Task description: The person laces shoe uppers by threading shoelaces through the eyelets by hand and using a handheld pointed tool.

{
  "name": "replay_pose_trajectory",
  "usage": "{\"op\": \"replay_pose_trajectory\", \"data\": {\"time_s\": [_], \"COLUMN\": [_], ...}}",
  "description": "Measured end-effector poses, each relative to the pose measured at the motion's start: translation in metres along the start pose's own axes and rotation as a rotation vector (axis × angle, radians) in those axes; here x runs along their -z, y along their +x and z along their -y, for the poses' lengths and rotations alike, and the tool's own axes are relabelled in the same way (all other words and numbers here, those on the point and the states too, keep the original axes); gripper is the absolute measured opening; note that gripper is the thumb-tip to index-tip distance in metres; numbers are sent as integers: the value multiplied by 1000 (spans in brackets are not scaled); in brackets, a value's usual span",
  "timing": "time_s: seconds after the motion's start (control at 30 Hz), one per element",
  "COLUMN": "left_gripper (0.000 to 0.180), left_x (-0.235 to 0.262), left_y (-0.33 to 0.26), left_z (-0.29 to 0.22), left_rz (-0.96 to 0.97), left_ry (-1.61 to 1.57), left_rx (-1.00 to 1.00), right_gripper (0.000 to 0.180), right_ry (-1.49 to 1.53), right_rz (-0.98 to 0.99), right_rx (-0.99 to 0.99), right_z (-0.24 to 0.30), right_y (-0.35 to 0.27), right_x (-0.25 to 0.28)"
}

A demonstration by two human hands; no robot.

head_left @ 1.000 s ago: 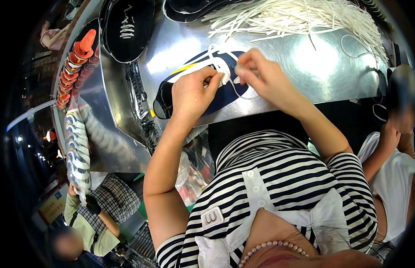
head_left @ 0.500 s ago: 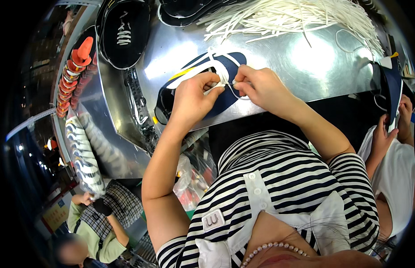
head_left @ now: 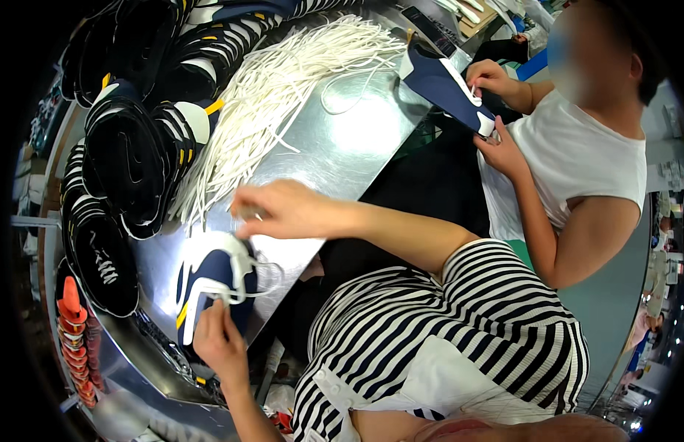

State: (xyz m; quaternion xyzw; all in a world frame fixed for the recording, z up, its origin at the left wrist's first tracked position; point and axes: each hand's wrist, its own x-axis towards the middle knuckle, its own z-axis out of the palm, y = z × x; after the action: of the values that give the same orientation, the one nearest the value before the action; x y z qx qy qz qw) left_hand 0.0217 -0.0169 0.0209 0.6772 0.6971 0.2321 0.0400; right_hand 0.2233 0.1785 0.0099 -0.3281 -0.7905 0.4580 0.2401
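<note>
A navy, white and yellow shoe upper (head_left: 220,267) lies on the metal table with a white lace (head_left: 267,274) looping out from its right side. My left hand (head_left: 222,345) is at its near edge, fingers closed in a pinch on the white eyelet part. Above the upper's far right side, my right hand (head_left: 286,210) is raised and smeared by motion. Its fingers look partly curled, and whether they hold anything cannot be made out.
A heap of white laces (head_left: 283,81) covers the table's far side. Stacked black uppers (head_left: 124,158) stand at the left, with orange-red pieces (head_left: 73,331) beyond the edge. At right, a co-worker in a white top (head_left: 600,144) holds another navy upper (head_left: 446,88).
My view has swung to the right, bringing the co-worker fully in. My hands, earlier together at the lace, are now apart; the right has lifted off the upper.
</note>
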Motion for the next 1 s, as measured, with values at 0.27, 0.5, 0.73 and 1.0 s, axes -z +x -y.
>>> {"op": "replay_pose_trajectory", "data": {"time_s": [0.27,0.5,0.73,1.0], "left_gripper": [36,45,19,15], "left_x": [7,11,8,12], "left_y": [-2,5,-30,-22], "left_z": [14,34,20,7], "left_rz": [321,518,61,129], "left_ry": [-452,-932,-817,-973], "left_rx": [506,1044,845,819], "right_gripper": [60,58,36,45], "right_ry": [325,311,380,305], "right_rz": [-168,-37,-173,-65], "right_rx": [157,55,-103,-123], "right_z": [-23,5,7,13], "right_y": [9,8,-29,-30], "right_x": [-65,-85,-90,-87]}}
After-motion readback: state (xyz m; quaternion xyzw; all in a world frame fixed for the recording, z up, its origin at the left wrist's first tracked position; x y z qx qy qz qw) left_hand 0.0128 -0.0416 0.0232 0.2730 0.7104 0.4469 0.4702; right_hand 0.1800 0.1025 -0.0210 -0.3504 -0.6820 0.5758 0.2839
